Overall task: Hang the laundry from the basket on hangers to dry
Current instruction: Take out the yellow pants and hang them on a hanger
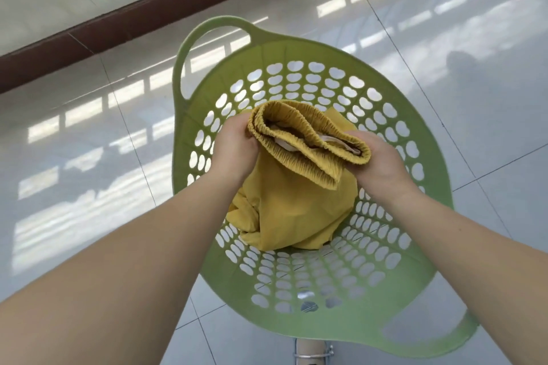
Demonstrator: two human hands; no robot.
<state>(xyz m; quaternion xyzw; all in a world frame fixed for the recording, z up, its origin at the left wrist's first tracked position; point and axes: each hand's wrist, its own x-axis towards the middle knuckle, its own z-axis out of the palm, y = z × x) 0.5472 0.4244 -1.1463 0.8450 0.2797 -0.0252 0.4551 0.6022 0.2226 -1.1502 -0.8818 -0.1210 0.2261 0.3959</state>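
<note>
The left hand (234,145) grips one end of the gathered elastic waistband of a mustard-yellow fabric garment (292,195), and the right hand (375,161) grips the other end, fingers curled round the cloth. Below both hands the rest of the garment hangs bunched inside the round pale-green perforated plastic laundry basket (332,272), which stands on the glossy white tiled floor (98,163).
</note>
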